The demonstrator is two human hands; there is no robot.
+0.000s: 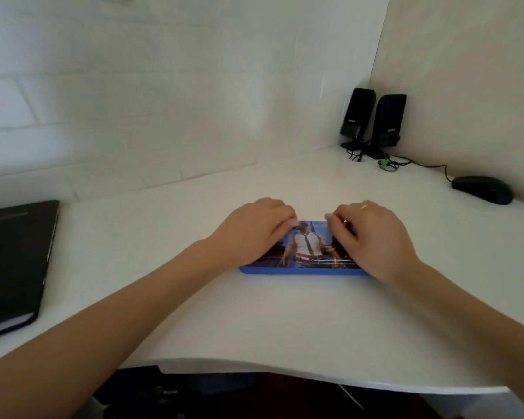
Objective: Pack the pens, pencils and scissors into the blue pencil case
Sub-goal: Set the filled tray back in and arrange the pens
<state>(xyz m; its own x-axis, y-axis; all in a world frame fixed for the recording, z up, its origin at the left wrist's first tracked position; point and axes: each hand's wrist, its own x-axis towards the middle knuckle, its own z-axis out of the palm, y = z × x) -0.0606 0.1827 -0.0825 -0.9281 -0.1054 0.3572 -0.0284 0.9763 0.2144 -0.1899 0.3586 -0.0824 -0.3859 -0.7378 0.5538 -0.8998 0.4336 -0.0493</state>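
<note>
Blue pencil case (304, 269), a flat rectangular box with a printed picture of a figure in a white shirt and dark tie on its lid, lies closed on the white bench (285, 322), straight ahead of me and a little right of centre. I see both hands resting on top of it. My left hand (254, 234) covers the left end of the lid, its fingers (288, 220) curled over the far edge of the case. My right hand (372, 237) covers the right end, its fingers likewise bent down at the far edge, with a ring on one of them. From this angle I cannot tell whether the fingertips grip the rim or only press on it.

No pens, pencils or scissors show on the bench.

Off to the left lies a black closed notebook (12, 267) near the bench edge. In the far right corner stand two black desktop speakers (372, 122) with their cables tangled at the base, and a black computer mouse (481, 189) sits near the right wall.
</note>
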